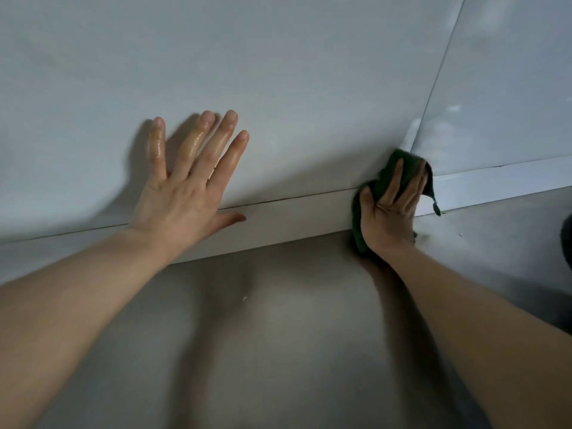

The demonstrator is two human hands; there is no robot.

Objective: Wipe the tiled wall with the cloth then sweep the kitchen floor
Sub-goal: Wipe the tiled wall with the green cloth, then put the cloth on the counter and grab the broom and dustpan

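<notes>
The person's right hand [390,209] sits at about four o'clock in the view, palm flat against the base of the wall [278,72], with a dark green cloth [390,164] pinned under it. The fingers [394,181] are spread over the fabric, pressing it rather than clenching it; a corner of cloth pokes out above the fingertips at twelve o'clock from the hand, another strip shows along its nine o'clock edge, and a thin tail hangs off at three o'clock. The cloth lies right in the inside corner where two tiled faces meet, just above the floor [278,320].

The left hand [185,193], near the centre of the view, holds nothing. It is open, fingers fanned, leaning flat on the wall and straddling a horizontal seam [309,196]. Its fingers look wet and glossy.

What the coming stroke seems to turn on: the cloth is already boxed in at its three o'clock side by the corner line and at six o'clock by the floor edge. Open tile lies only toward nine o'clock, along the low band beneath the seam, and toward twelve o'clock, up the large panel. A sweep toward nine o'clock would run along the seam's long axis straight at the braced left hand, which would likely have to lift. The right hand alone has the cloth, so the wiping falls to it. No broom is in view; sweeping is not yet begun.
</notes>
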